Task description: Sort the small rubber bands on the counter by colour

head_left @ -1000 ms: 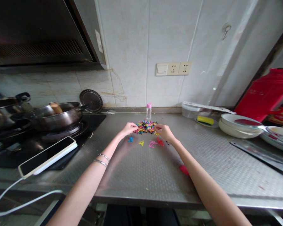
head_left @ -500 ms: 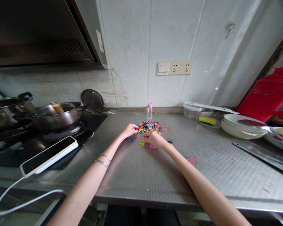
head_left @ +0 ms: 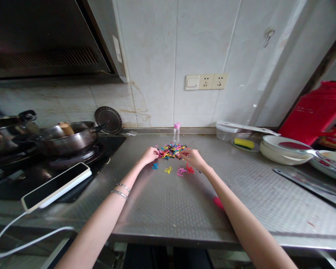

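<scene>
A pile of small rubber bands (head_left: pixel 172 150) in mixed colours lies on the steel counter. At its left edge is my left hand (head_left: pixel 150 154), fingers curled and pinched together; what they hold, if anything, is too small to name. My right hand (head_left: pixel 195 159) reaches into the pile's right side, fingertips drawn together among the bands, their contents hidden. Nearer me lie separate little groups: blue bands (head_left: pixel 155 166), yellow bands (head_left: pixel 168 170), pink bands (head_left: pixel 181 171) and red bands (head_left: pixel 190 169). Some dark bands show partly behind my right wrist.
Behind the pile stands a clear bottle (head_left: pixel 176 133) with a pink cap. A phone (head_left: pixel 56 186) with a cable lies at left near the stove and a pan (head_left: pixel 65 140). Bowls (head_left: pixel 285 155), a knife (head_left: pixel 305 186) and a red flask (head_left: pixel 310 116) are at right. A pink object (head_left: pixel 218 202) shows beside my right forearm.
My right hand has moved away from me and to the right, from above the small groups to the pile. Red bands now show beside the pink ones. My left hand stays at the pile's left edge.
</scene>
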Available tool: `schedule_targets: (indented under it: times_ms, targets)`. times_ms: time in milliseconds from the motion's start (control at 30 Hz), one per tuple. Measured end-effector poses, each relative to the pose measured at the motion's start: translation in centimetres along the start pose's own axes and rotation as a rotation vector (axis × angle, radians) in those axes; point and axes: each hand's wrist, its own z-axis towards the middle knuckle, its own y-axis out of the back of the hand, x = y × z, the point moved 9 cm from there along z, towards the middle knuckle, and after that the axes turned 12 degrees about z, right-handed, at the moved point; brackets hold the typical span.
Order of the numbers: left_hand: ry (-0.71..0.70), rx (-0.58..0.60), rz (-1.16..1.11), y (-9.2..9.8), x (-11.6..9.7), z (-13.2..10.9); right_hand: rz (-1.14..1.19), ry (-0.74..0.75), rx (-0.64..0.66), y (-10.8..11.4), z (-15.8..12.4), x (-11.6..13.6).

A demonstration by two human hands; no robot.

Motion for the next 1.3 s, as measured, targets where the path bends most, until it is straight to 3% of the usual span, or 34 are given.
schedule_targets:
  times_ms: [200,500,667,800,900,1133,1300]
  targets:
    - [0.011,-0.014,0.043,0.5,0.2,0.0,-0.015,-0.051,-0.099,2.0,-0.2,-2.0]
    - [-0.023,-0.123,0.037,2.8,-1.3,-0.1,-0.103,-0.145,-0.119,3.1,-0.5,-5.0]
    - [-0.140,-0.075,-0.063,2.0,-5.9,-0.5,-0.196,-0.219,-0.031,3.8,-1.0,-6.2]
    - [-0.296,0.052,-0.102,-0.1,-10.9,-2.2,-0.191,-0.242,0.048,3.4,-1.3,-6.0]
    - [-0.383,0.119,-0.088,-1.6,-13.0,-3.5,-0.203,-0.235,0.092,2.8,-1.4,-5.6]
    - [-0.471,0.172,-0.083,-2.2,-13.5,-4.0,-0.271,-0.223,0.109,2.1,-1.3,-5.8]
    - [-0.358,0.134,-0.142,-1.6,-12.0,-3.0,-0.259,-0.226,0.097,2.4,-1.2,-5.8]
